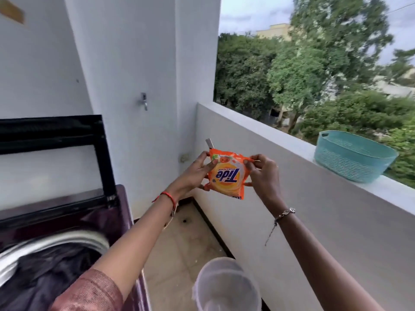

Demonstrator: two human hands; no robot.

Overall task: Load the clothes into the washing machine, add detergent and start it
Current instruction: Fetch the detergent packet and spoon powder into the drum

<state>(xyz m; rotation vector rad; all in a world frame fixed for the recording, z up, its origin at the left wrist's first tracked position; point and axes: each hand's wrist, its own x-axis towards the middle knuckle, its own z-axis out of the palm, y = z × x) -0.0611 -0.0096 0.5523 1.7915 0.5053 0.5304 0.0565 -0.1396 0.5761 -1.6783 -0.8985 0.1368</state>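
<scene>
Both arms stretched fwd at chest height over the balcony floor, forearms converging on one small orange detergent packet (226,173) held up in the air between them, well above the floor and to the right of the washing machine (67,221). Packet is upside down to the viewer, logo inverted, top edge up. Left hand (197,173): wrist bent back a little, palm facing right, fingers wrapped behind the packet's left side, thumb pressed on the front near the upper left corner, so closed on the packet. Right hand (262,173): thumb + forefinger pinch the upper right corner, other fingers curled under along the right edge; also gripping the packet. Red thread (168,196) round left wrist, thin chain bracelet (285,213) on right wrist w/ a loose end hanging. Pinkish sleeve (89,292) shows at lower left. Machine lid (56,140) stands raised, upright against the wall; dark clothes (45,277) lie inside the drum, blurred. White bucket (226,286) on the floor below the hands, near the low wall. Teal basket (352,156) sits on the ledge of the low wall (325,221), well to the right of the hands. Tap (143,101) on the white wall behind. Small white strip pokes up behind the packet's top left corner; can't tell what it is.
</scene>
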